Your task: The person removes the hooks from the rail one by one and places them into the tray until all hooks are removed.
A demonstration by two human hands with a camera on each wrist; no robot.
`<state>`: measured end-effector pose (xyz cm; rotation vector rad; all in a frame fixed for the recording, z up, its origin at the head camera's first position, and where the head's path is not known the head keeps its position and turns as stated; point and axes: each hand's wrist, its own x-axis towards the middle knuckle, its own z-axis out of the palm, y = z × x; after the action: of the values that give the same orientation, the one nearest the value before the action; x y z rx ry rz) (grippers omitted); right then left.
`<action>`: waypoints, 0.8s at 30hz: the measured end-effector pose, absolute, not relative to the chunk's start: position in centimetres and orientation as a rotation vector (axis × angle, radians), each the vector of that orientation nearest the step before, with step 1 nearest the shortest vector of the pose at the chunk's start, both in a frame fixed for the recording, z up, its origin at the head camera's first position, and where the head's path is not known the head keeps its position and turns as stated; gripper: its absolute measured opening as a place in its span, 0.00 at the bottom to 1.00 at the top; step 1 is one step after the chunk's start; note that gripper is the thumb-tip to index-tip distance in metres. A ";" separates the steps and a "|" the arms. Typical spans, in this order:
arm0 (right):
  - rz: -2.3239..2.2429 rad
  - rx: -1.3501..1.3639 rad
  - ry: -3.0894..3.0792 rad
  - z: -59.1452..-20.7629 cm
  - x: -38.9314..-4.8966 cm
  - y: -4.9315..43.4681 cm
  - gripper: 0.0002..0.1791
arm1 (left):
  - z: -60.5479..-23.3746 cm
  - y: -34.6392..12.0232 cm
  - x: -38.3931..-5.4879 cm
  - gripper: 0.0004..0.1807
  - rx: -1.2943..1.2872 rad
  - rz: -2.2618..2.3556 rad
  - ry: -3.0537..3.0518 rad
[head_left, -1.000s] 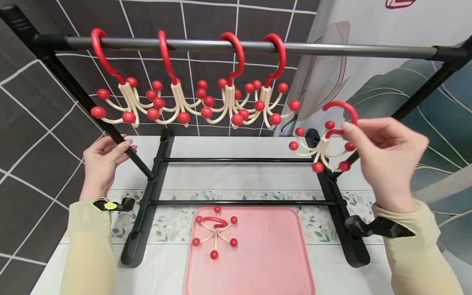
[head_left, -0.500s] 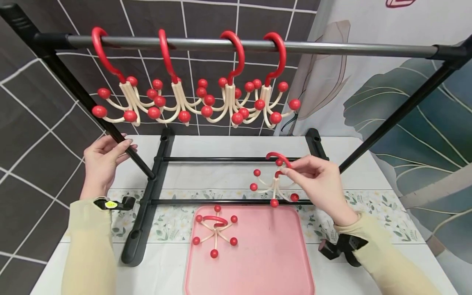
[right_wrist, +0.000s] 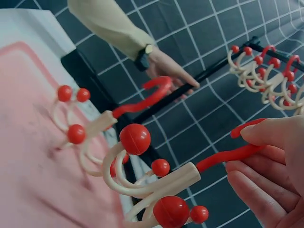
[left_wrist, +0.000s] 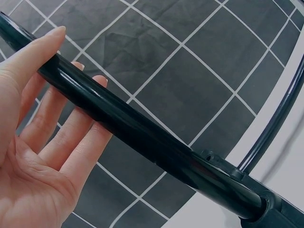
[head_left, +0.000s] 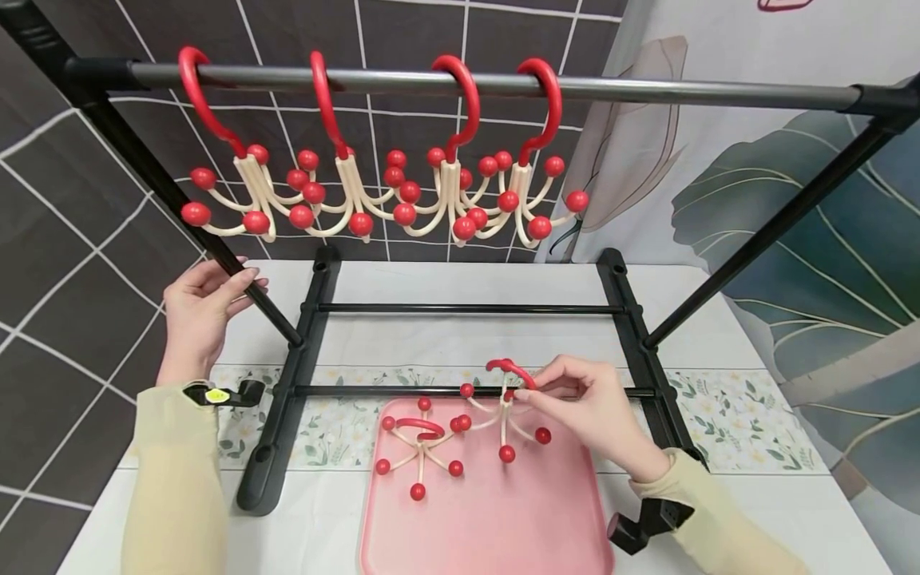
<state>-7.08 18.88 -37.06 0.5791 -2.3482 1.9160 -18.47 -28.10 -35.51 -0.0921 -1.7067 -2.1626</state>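
Note:
My right hand (head_left: 589, 407) pinches the red hook of a multi-arm hanger (right_wrist: 183, 179) between thumb and fingers. Its cream arms end in red balls and spread low over the pink tray (head_left: 496, 519). A matching hanger (head_left: 420, 449) stands on the tray just to its left, hook bent over the top, and balls of the two overlap in the head view. My left hand (head_left: 201, 311) holds the slanted black left post (left_wrist: 128, 123) of a rack, thumb over the front and fingers behind. Several like hangers (head_left: 449, 188) hang from the rack's grey top rail (head_left: 647, 90).
The rack's black right post (head_left: 762, 231) slants up beyond my right hand. Two thin crossbars (head_left: 460, 309) join its black feet (head_left: 276, 447) low over the white table (head_left: 467, 279). Behind stand a dark grid-patterned backdrop (head_left: 410, 36) and a leaf-print curtain (head_left: 812, 263).
My right hand has carried the hanger left and down from beside the right post to over the tray, next to the other hanger. My left hand stays on the post.

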 end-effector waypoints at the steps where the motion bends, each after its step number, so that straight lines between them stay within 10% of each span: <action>1: 1.928 0.581 -2.348 -37.4 -6.9 18.8 0.08 | -35.5 -28.1 -18.5 0.14 -0.093 -2.163 -1.706; 24: 2.059 0.675 -2.334 -42.2 -5.3 16.9 0.10 | -35.7 -28.2 -18.6 0.15 -0.102 -2.164 -1.699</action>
<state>-5.29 16.89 -42.15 0.6749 -2.3343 2.0592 -18.63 -28.19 -35.67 -0.1017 -1.6994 -2.1636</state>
